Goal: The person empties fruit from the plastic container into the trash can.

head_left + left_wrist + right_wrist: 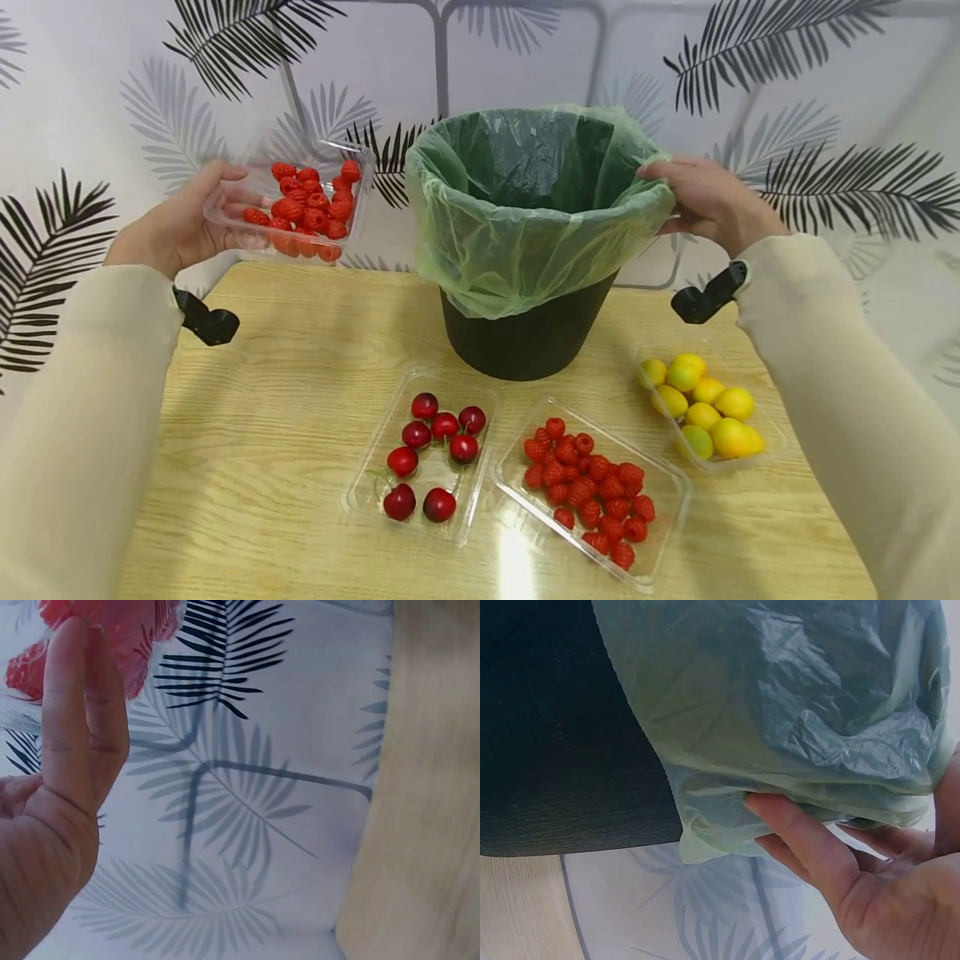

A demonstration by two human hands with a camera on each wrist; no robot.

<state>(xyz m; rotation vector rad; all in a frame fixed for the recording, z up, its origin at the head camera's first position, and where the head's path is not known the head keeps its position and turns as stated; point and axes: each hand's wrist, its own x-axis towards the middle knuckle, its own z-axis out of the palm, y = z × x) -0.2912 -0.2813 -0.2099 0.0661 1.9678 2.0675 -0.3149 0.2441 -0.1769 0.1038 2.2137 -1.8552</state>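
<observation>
My left hand (186,218) holds a clear plastic box (362,179) of raspberries (303,204) in the air, beyond the table's far left edge. Its thumb is at the box's left rim and its fingers reach underneath. In the left wrist view, two of those fingers (67,705) lie under red fruit (135,630). My right hand (708,200) grips the right rim of a black bin (525,333), thumb on top, over a pale green bin bag (495,258). The bag lines the bin and folds down outside it. Close up, the right fingers (802,832) press its folds from outside.
On the wooden table (262,400), in front of the bin, lie a clear box of cherries (442,427) and a second box of raspberries (588,483). A box of yellow-green lemons (701,404) sits to the right, beside my forearm. A leaf-patterned curtain (375,67) hangs behind.
</observation>
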